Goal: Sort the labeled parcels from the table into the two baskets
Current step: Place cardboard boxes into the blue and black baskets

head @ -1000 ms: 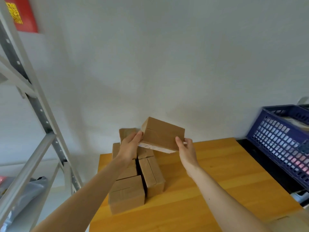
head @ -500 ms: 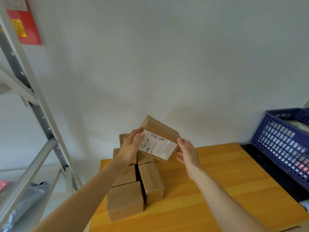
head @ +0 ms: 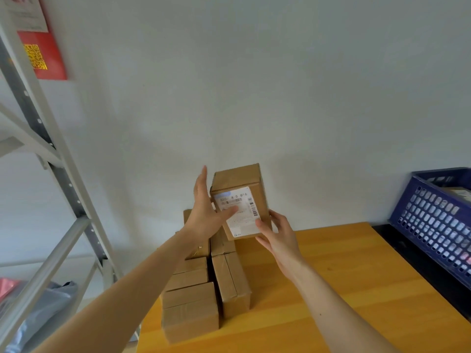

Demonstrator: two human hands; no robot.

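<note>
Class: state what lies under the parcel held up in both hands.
Brown parcels lying on the wooden table. The held parcel and left hand cover the rearmost ones, so their count is unclear.

Brown parcel (head: pixel 238 178), white label (head: pixel 239 215); blue basket (head: pixel 433 220).
</note>
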